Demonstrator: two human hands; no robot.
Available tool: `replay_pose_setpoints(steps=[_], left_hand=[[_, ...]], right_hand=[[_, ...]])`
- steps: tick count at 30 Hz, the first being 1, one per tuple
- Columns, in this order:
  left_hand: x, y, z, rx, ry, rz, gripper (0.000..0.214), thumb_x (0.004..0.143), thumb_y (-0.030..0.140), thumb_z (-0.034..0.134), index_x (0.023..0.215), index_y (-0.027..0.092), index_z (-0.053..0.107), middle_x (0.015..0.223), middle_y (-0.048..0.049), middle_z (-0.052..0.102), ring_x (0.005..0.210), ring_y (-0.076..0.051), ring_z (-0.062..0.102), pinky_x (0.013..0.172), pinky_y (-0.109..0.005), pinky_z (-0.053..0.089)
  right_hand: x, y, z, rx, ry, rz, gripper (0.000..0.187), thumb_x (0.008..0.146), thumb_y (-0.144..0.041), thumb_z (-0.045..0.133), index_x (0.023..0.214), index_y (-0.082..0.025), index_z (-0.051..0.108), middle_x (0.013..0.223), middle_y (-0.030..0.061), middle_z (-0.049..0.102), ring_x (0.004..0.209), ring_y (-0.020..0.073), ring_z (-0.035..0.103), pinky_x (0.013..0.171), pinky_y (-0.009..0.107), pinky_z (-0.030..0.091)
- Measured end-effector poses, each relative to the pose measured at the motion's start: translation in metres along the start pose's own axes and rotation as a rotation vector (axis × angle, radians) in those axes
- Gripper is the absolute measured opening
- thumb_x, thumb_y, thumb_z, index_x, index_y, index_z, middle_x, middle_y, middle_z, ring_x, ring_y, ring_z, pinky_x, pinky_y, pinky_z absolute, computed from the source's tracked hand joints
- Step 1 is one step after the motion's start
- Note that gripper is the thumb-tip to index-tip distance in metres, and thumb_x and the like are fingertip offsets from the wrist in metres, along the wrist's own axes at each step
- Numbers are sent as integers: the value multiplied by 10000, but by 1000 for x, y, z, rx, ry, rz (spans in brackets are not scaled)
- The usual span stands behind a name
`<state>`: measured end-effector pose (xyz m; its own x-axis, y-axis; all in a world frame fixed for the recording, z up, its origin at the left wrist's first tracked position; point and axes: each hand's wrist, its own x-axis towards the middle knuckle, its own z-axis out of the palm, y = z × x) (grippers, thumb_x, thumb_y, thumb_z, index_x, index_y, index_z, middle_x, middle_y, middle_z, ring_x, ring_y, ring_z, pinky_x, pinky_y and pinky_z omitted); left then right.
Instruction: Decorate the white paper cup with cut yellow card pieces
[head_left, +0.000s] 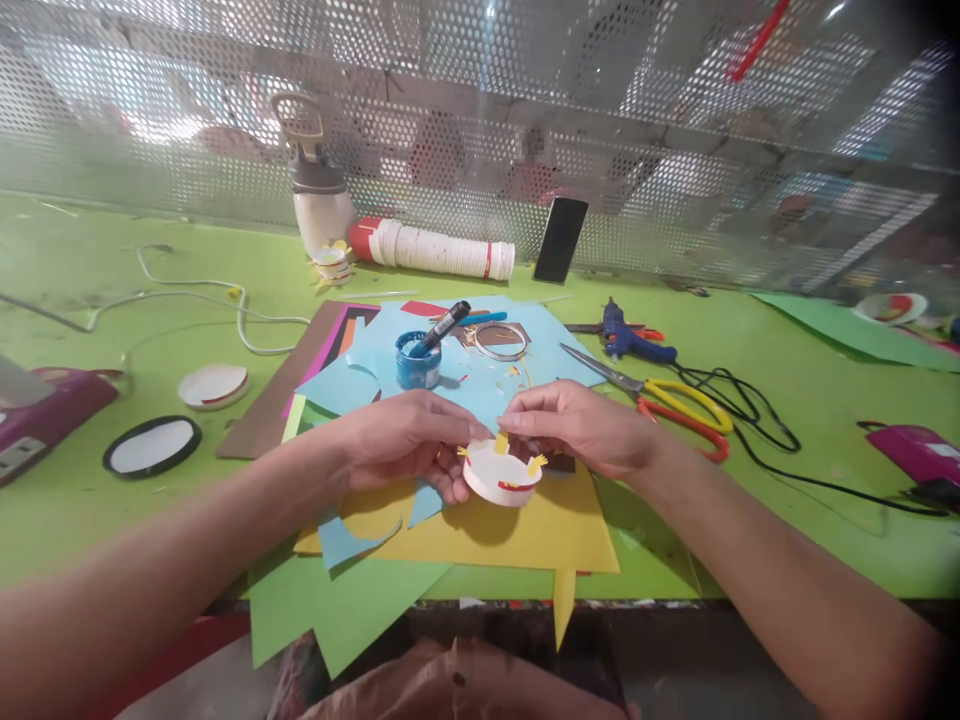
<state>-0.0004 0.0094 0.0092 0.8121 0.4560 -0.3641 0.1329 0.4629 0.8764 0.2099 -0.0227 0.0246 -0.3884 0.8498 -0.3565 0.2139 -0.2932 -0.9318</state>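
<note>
My left hand [420, 440] grips the left side of a shallow white paper cup base [499, 472] with a red mark on its rim. Small fringed yellow paper pieces stick out from its left and right edges. At its back edge, my right hand [562, 425] pinches a yellow paper tab [502, 441] that stands up from the rim. The fingertips of the right hand are partly hidden behind the tab. Below the cup base lies yellow paper [525, 545], and beyond it a blue paper sheet [360, 340] carries a blue jar [418, 362] with a marker [448, 328] resting in it.
Scissors [675, 398] and a blue glue gun [634, 338] with a black cord lie to the right. At the back stand a white bottle [322, 200], a stack of paper cups [439, 250] and a phone [561, 240]. Two round pieces [152, 446] lie left. Green paper [345, 610] overhangs the front edge.
</note>
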Motion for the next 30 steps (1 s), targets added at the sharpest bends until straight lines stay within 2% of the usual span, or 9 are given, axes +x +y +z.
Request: replay_pose_setpoints(steps=[4, 11, 30], left_hand=[[0, 1, 1, 23, 20, -3, 209, 804, 267, 619, 826, 77, 703, 737, -107, 648, 613, -153, 601, 567, -267, 513], [0, 2, 2, 29, 31, -4, 205, 804, 268, 620, 827, 85, 710, 732, -104, 651, 607, -154, 599, 566, -265, 518], [2, -2, 0, 18, 44, 25, 192, 781, 245, 646, 852, 85, 725, 699, -85, 647, 583, -143, 591, 563, -263, 525]], right_hand=[[-1, 1, 2, 13, 15, 14, 173, 715, -284, 730, 719, -132, 645, 618, -13, 638, 485, 48, 483, 446, 190, 314], [-1, 3, 4, 40, 29, 16, 221, 671, -312, 769, 697, -136, 638, 589, -16, 630, 461, 44, 461, 415, 185, 283], [0, 1, 6, -17, 56, -11, 246, 654, -336, 777, 682, -139, 632, 595, -21, 623, 505, 63, 490, 461, 197, 328]])
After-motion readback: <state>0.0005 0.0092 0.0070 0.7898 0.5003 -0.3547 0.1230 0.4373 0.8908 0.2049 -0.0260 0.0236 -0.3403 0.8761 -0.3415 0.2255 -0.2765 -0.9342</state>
